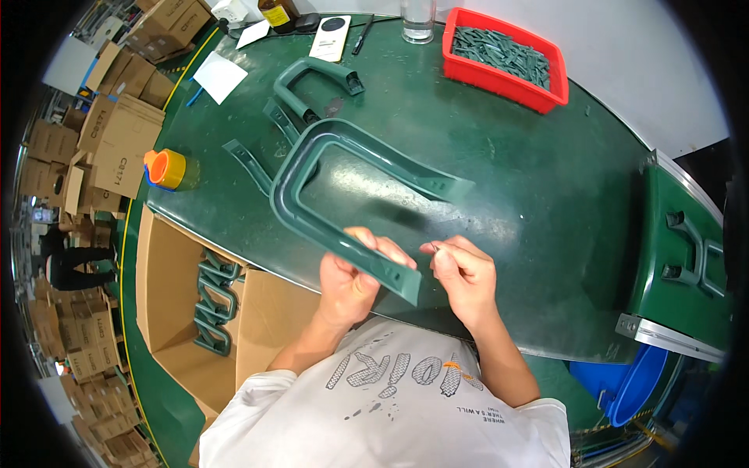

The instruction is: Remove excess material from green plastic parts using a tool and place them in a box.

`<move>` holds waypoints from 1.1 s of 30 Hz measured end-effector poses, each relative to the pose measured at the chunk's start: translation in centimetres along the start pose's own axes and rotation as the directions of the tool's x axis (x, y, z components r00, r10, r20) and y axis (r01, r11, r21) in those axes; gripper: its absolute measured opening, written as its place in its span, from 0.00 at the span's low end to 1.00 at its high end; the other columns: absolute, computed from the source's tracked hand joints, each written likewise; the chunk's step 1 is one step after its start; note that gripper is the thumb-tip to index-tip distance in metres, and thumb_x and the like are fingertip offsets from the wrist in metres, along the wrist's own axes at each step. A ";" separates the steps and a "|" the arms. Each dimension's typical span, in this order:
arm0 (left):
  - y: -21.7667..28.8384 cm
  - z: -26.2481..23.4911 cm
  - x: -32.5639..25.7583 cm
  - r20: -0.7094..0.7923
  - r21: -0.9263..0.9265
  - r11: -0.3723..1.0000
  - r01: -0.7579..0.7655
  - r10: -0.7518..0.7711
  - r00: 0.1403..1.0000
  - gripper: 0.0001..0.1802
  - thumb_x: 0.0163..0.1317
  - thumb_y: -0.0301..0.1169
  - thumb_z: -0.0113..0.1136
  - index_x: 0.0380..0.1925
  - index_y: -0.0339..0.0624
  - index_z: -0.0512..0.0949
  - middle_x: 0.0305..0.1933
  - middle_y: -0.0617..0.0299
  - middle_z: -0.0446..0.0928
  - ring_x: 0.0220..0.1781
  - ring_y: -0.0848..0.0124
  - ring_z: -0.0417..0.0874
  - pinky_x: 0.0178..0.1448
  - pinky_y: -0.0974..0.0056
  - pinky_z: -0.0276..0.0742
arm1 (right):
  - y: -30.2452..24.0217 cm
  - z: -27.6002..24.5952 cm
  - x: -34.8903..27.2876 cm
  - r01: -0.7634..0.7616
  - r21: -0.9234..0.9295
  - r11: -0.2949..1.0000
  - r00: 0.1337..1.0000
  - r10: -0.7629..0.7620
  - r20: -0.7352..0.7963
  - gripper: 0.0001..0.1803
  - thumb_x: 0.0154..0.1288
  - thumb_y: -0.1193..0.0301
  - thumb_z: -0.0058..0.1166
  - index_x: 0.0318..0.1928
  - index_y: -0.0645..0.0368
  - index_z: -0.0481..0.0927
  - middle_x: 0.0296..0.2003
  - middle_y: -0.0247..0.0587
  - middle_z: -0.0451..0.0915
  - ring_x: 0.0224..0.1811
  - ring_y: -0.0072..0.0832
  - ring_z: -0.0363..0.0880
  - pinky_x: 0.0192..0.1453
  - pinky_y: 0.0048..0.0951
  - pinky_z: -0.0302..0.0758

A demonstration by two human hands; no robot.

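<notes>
My left hand (349, 282) is closed round one arm of a green U-shaped plastic handle (290, 204), near its flat end. The handle is tilted above the table, its hollow side up and its bend pointing away to the left. Just right of that end, my right hand (468, 279) is closed in a pinch. A tiny dark thing shows at its fingertips, too small to name. Beyond the held handle, another green handle (290, 87) lies on the table, with further green handle ends partly hidden behind the held one.
A red bin (491, 84) of small green pieces (503, 56) stands at the back right of the green table (562, 203). An open cardboard box (168, 285) with green handles sits at left. An orange-yellow tape roll (168, 169) lies at the left edge. Right stands a conveyor (655, 288).
</notes>
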State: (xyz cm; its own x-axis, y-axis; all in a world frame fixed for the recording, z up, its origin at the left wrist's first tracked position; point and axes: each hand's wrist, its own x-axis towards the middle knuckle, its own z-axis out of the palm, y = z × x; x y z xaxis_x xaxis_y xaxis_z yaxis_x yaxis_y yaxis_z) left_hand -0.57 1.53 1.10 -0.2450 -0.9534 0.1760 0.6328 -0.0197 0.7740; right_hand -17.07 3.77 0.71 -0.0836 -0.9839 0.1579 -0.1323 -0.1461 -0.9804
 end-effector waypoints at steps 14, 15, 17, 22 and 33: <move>0.3 -1.3 0.7 -0.022 -0.045 0.998 0.052 -0.053 0.998 0.26 0.52 0.38 0.69 0.46 0.44 0.67 0.38 0.55 0.78 0.43 0.61 0.79 0.45 0.60 0.75 | -2.4 -0.6 -0.9 -0.253 0.195 0.948 0.913 0.167 0.373 0.17 0.68 0.66 0.50 0.26 0.66 0.80 0.14 0.33 0.74 0.15 0.16 0.69 0.18 0.20 0.65; 0.3 -1.4 0.7 -0.022 -0.044 0.998 0.048 -0.049 0.999 0.26 0.52 0.38 0.69 0.46 0.44 0.67 0.38 0.55 0.78 0.43 0.60 0.79 0.46 0.60 0.75 | -2.5 -0.5 -0.9 -0.234 0.196 0.952 0.916 0.148 0.373 0.16 0.67 0.67 0.51 0.26 0.66 0.79 0.14 0.34 0.73 0.14 0.17 0.69 0.18 0.21 0.65; 0.3 -1.5 0.7 -0.022 -0.042 0.998 0.040 -0.040 0.999 0.26 0.52 0.38 0.69 0.46 0.44 0.67 0.39 0.55 0.78 0.43 0.60 0.79 0.47 0.59 0.75 | -2.6 -0.3 -1.0 -0.144 0.171 0.975 0.918 0.066 0.392 0.14 0.65 0.68 0.53 0.26 0.66 0.79 0.14 0.36 0.73 0.14 0.21 0.70 0.19 0.23 0.64; 0.0 -1.5 1.1 -0.082 -0.010 1.000 0.022 -0.023 0.996 0.27 0.52 0.38 0.70 0.46 0.43 0.66 0.39 0.54 0.77 0.43 0.60 0.79 0.48 0.59 0.76 | -3.2 0.5 -1.3 0.027 0.095 0.995 0.845 -0.074 0.530 0.09 0.61 0.73 0.56 0.27 0.65 0.79 0.17 0.39 0.71 0.17 0.28 0.70 0.22 0.28 0.65; 0.5 -1.0 0.3 0.044 -0.112 0.992 0.064 -0.060 0.997 0.25 0.53 0.38 0.68 0.45 0.43 0.66 0.39 0.51 0.78 0.43 0.59 0.80 0.48 0.57 0.75 | -1.2 -2.5 1.7 0.076 -0.113 0.991 0.969 -0.100 -0.227 0.08 0.60 0.72 0.61 0.37 0.65 0.83 0.28 0.36 0.76 0.25 0.16 0.71 0.27 0.19 0.66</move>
State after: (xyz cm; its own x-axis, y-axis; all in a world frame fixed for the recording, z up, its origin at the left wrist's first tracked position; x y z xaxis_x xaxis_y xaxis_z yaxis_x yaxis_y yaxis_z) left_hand 0.38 0.92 0.98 -0.3146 -0.9363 0.1564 0.6944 -0.1146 0.7104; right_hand -19.54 2.50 2.40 -0.2921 -0.9152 0.2776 -0.2490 -0.2074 -0.9460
